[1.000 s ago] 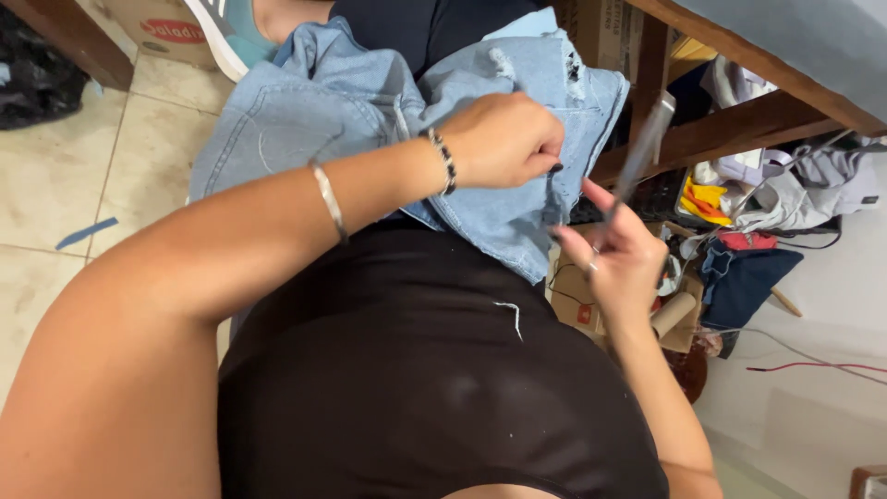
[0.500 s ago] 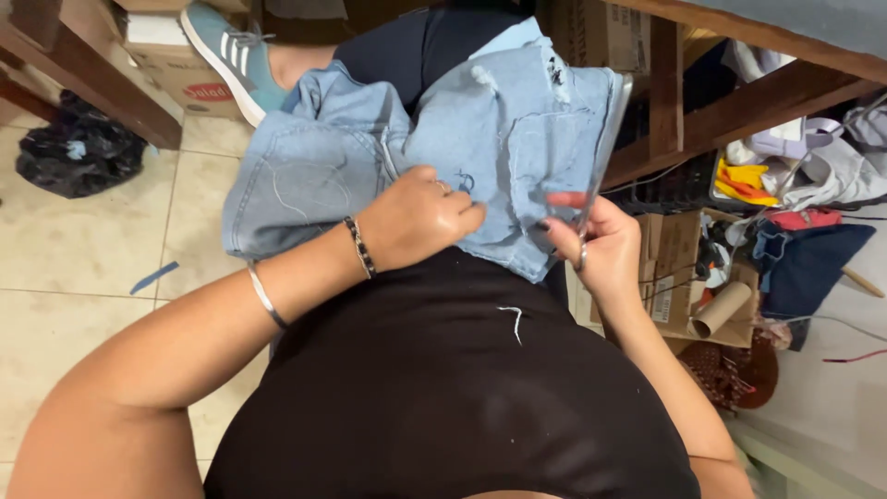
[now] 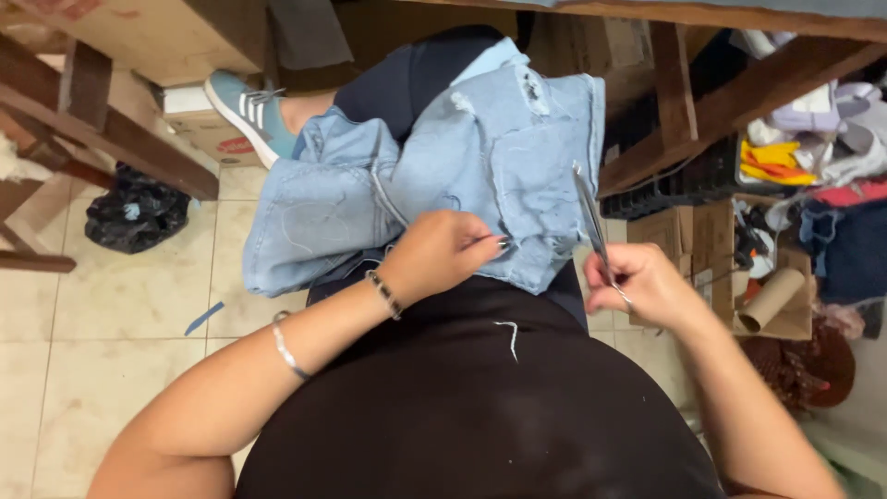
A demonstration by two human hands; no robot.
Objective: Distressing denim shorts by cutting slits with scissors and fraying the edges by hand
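Half the scissors [image 3: 589,214] hidden in right hand [image 3: 644,288].

Pale blue denim garment [image 3: 490,176] with white frayed patches; silver scissors [image 3: 589,222]; black top [image 3: 480,407]; teal sneaker [image 3: 249,111], white stripes.

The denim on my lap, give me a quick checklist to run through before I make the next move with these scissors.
1. Denim garment lies on the lap: ok.
2. Left hand pinches the fabric near its lower edge: ok.
3. Right hand grips the scissors: ok.
4. Blades shut, tips pointing away from the body: ok.
5. Blades clear of the left fingers: ok.
6. Cutting line marked on the fabric: cannot tell.
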